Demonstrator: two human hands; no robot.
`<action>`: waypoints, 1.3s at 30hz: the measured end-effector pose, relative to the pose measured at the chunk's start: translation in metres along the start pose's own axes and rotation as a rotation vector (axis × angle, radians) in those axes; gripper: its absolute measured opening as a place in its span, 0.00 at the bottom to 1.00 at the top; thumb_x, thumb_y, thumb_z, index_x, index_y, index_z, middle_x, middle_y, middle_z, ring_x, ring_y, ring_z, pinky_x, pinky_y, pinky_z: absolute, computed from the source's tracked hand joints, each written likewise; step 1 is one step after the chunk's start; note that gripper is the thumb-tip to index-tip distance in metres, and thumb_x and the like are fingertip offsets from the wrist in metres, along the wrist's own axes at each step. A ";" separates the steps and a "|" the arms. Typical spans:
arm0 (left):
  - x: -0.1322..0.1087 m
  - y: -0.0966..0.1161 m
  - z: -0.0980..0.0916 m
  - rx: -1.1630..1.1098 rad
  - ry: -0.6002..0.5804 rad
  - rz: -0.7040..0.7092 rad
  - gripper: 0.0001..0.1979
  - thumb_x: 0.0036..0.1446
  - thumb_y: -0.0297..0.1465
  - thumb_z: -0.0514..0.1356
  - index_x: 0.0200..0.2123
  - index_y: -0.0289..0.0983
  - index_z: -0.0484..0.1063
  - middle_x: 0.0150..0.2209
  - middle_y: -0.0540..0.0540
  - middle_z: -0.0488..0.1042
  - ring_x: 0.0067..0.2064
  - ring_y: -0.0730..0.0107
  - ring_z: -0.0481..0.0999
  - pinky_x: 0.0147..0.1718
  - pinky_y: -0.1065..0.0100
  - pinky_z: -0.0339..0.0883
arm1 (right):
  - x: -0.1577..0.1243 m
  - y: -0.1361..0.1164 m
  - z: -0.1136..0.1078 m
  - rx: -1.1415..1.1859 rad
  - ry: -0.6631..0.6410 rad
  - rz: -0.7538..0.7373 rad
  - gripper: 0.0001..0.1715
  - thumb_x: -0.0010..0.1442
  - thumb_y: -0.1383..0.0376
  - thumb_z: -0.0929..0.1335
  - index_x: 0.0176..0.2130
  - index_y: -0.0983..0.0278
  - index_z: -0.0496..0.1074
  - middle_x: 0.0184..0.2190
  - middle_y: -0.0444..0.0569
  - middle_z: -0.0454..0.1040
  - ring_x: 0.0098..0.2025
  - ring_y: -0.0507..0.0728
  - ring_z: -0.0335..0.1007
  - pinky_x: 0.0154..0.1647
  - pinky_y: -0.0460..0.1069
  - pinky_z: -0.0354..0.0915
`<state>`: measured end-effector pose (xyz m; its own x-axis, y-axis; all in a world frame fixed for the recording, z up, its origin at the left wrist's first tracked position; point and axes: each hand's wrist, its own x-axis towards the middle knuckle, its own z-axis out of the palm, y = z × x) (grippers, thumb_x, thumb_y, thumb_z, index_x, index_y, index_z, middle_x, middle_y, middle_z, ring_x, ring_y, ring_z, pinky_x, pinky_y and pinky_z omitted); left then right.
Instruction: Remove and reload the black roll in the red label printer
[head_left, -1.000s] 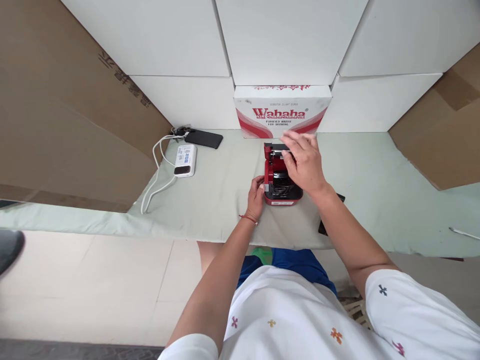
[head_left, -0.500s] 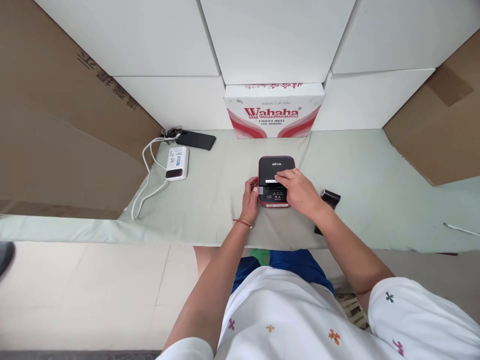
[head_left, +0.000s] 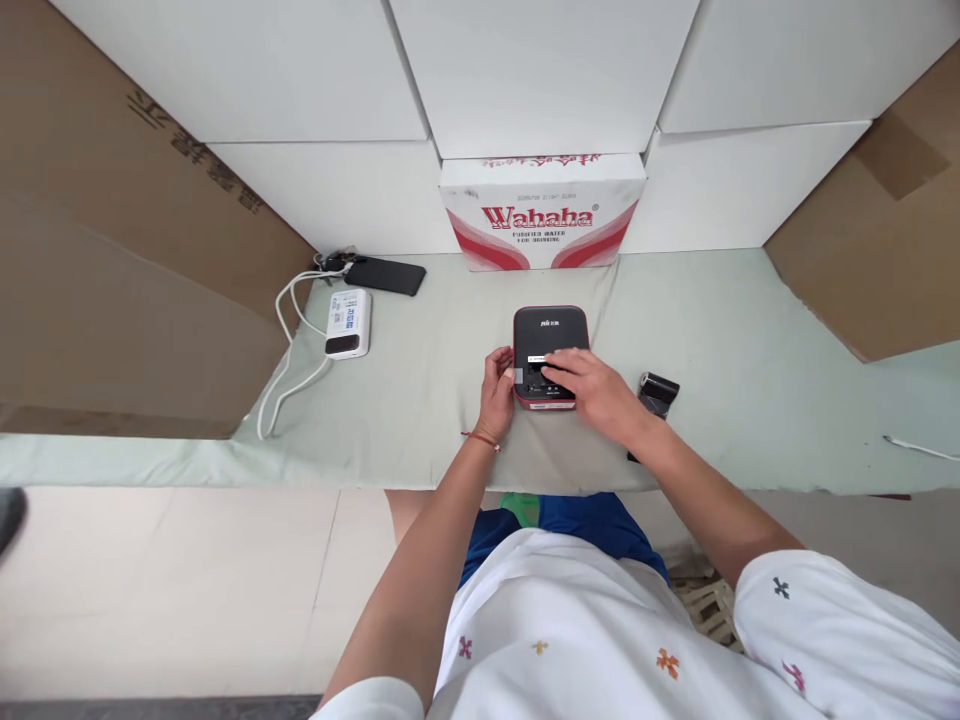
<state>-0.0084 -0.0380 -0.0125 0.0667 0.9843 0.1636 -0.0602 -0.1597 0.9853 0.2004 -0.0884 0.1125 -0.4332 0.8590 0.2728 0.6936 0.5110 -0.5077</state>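
Observation:
A small black printer (head_left: 550, 335) with a red rim lies on the cloth in front of me. A white strip shows across its middle, at the slot, and a row of small marks and buttons sits on its near end. My left hand (head_left: 496, 395) grips the printer's left side, fingers curled against the edge and thumb near the front corner. My right hand (head_left: 600, 393) lies over the printer's right side. Its fingers are stretched out and touch the top beside the white strip, hiding part of the slot and the panel.
Right of the printer lies a small black roll (head_left: 659, 388), partly behind my right forearm. At left are a black phone (head_left: 386, 275), a white power bank (head_left: 349, 323) and a white cable (head_left: 281, 385). A Wahaha carton (head_left: 544, 215) stands at the back; brown cardboard (head_left: 150, 270) flanks the table.
My right fingers have shifted slightly toward the printer's near end and cover more of its panel. My left hand stays at the left side. The whole view has shifted a little.

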 end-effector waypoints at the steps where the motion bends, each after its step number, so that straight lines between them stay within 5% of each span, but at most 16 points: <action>1: 0.000 0.000 0.000 0.000 -0.001 -0.006 0.32 0.67 0.60 0.56 0.62 0.45 0.67 0.62 0.40 0.73 0.66 0.54 0.74 0.68 0.50 0.67 | -0.008 -0.004 0.002 0.022 0.008 -0.018 0.36 0.65 0.81 0.60 0.63 0.61 0.78 0.66 0.56 0.76 0.70 0.63 0.69 0.73 0.68 0.66; 9: 0.003 -0.001 -0.001 -0.088 -0.017 -0.038 0.31 0.65 0.57 0.60 0.62 0.45 0.66 0.64 0.39 0.72 0.69 0.52 0.72 0.71 0.46 0.64 | -0.049 -0.027 0.001 0.067 0.063 -0.047 0.33 0.67 0.79 0.60 0.63 0.62 0.77 0.65 0.56 0.77 0.69 0.62 0.72 0.72 0.68 0.67; 17: 0.007 -0.001 -0.003 -0.092 -0.069 -0.079 0.40 0.62 0.60 0.62 0.71 0.54 0.56 0.80 0.45 0.50 0.82 0.52 0.48 0.79 0.45 0.50 | -0.037 -0.024 -0.009 0.121 0.092 -0.021 0.25 0.67 0.77 0.62 0.50 0.59 0.84 0.53 0.52 0.85 0.58 0.62 0.80 0.61 0.63 0.77; 23: 0.007 0.001 -0.006 -0.116 -0.063 -0.089 0.44 0.60 0.59 0.65 0.74 0.60 0.52 0.82 0.48 0.41 0.82 0.47 0.47 0.77 0.43 0.54 | -0.007 -0.023 -0.031 0.077 0.008 0.165 0.24 0.68 0.74 0.62 0.51 0.61 0.83 0.56 0.51 0.83 0.49 0.59 0.84 0.54 0.54 0.78; 30: -0.004 0.017 0.001 -0.029 -0.059 -0.034 0.32 0.69 0.58 0.55 0.65 0.43 0.67 0.68 0.36 0.71 0.71 0.49 0.71 0.72 0.44 0.63 | 0.083 -0.010 -0.037 -0.369 -0.363 0.389 0.23 0.69 0.71 0.64 0.55 0.61 0.82 0.56 0.57 0.83 0.55 0.68 0.81 0.52 0.58 0.75; 33: -0.008 0.026 0.003 0.037 -0.039 -0.002 0.30 0.71 0.56 0.53 0.62 0.40 0.70 0.64 0.36 0.75 0.67 0.50 0.74 0.70 0.45 0.65 | 0.110 -0.010 -0.024 -0.445 -0.507 0.415 0.22 0.66 0.72 0.67 0.55 0.66 0.82 0.55 0.64 0.83 0.55 0.71 0.81 0.51 0.58 0.74; 39: -0.008 0.028 0.002 0.055 -0.037 -0.013 0.31 0.71 0.57 0.52 0.61 0.40 0.70 0.63 0.37 0.76 0.66 0.51 0.75 0.68 0.47 0.67 | 0.113 -0.020 -0.012 -0.458 -0.503 0.453 0.21 0.63 0.73 0.69 0.54 0.68 0.82 0.54 0.68 0.82 0.54 0.71 0.81 0.50 0.57 0.74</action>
<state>-0.0082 -0.0503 0.0140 0.1036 0.9830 0.1516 -0.0043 -0.1519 0.9884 0.1445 -0.0014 0.1628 -0.1849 0.9243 -0.3338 0.9827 0.1726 -0.0664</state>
